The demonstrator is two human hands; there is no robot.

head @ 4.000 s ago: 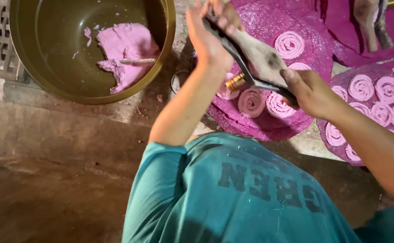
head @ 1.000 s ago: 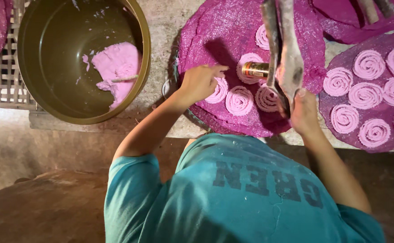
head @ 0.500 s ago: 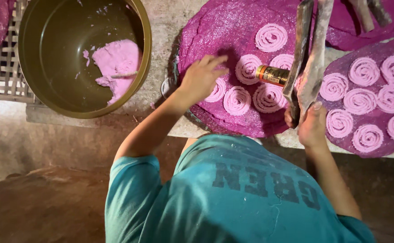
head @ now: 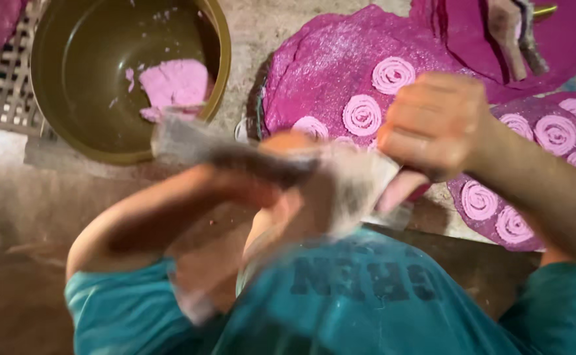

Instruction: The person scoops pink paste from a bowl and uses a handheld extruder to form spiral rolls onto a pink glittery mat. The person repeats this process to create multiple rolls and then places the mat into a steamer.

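i see both hands clamped on a long grey dough-smeared press tool (head: 281, 167), blurred, held up over the teal shirt. right hand (head: 436, 125) fisted round its right end, left hand (head: 288, 177) under its middle. tool sits just right of the round brass-coloured bowl (head: 58, 118) holding pink dough (head: 173, 82). pink spirals (head: 393, 73) on the magenta round mat (head: 327, 66) beyond it.

Soft even light; hands perhaps motion-blurred.

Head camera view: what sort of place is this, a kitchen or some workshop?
Probably a home or small workshop floor for making snacks by hand. A large metal bowl holds pink dough, and pink spirals lie in rows on magenta mats on bare ground.
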